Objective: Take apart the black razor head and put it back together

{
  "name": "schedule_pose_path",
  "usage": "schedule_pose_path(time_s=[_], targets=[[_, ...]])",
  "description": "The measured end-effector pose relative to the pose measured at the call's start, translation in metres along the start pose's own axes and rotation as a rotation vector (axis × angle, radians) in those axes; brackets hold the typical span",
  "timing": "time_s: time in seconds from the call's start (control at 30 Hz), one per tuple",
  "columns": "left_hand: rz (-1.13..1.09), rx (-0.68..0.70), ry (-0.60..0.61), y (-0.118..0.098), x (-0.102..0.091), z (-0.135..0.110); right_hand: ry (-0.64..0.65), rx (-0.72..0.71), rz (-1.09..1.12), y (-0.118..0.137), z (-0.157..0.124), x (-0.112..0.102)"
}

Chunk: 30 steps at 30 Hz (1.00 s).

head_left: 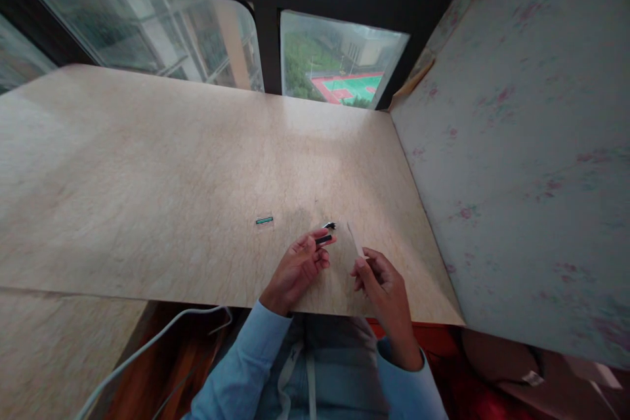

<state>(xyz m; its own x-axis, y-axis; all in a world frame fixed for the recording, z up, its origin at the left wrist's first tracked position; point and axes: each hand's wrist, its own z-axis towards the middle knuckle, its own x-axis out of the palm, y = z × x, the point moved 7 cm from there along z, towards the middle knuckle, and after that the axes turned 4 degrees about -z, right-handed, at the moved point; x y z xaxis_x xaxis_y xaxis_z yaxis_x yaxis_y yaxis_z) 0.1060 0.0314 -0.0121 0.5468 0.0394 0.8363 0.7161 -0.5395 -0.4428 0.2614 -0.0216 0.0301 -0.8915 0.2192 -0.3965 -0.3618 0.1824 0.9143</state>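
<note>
My left hand is turned partly palm up and pinches a small black bar-shaped piece between thumb and fingers. A small silver-and-black object lies on the table just beyond those fingertips, partly hidden by them. My right hand grips a thin, pale strip that narrows toward its far end and points up and away. The two hands are apart, both over the near part of the table. To the left lies a flat green-and-black bar in a clear plastic piece.
The marbled tabletop runs back to a dark window frame. A flower-patterned wall bounds it on the right. Below the front edge, a white cable hangs at the left.
</note>
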Motion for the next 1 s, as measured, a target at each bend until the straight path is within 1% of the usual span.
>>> schedule_pose_path(time_s=[0.17, 0.27, 0.37, 0.53, 0.67, 0.83, 0.9, 1.0], targets=[[-0.001, 0.006, -0.002, 0.0, -0.001, 0.001, -0.025, 0.003, -0.035, -0.001, 0.016, -0.011], [-0.005, 0.004, -0.007, 0.0, -0.002, 0.002, -0.024, -0.008, -0.137, -0.001, 0.027, -0.017], [-0.006, 0.009, -0.013, -0.001, -0.002, 0.002, -0.049, -0.028, -0.252, -0.005, 0.037, -0.026], [0.016, 0.007, -0.044, -0.003, -0.003, 0.002, -0.097, -0.075, -0.409, -0.015, 0.054, -0.045], [0.025, 0.002, -0.053, -0.002, -0.007, 0.004, -0.158, -0.096, -0.481, -0.024, 0.065, -0.066], [0.034, 0.0, -0.072, -0.003, -0.005, 0.003, -0.286, -0.098, -0.564, -0.034, 0.069, -0.092], [0.034, 0.0, -0.081, -0.004, -0.004, 0.002, -0.304, -0.086, -0.605, -0.039, 0.068, -0.097], [0.036, -0.003, -0.091, -0.004, -0.003, 0.001, -0.303, -0.044, -0.665, -0.046, 0.065, -0.099]])
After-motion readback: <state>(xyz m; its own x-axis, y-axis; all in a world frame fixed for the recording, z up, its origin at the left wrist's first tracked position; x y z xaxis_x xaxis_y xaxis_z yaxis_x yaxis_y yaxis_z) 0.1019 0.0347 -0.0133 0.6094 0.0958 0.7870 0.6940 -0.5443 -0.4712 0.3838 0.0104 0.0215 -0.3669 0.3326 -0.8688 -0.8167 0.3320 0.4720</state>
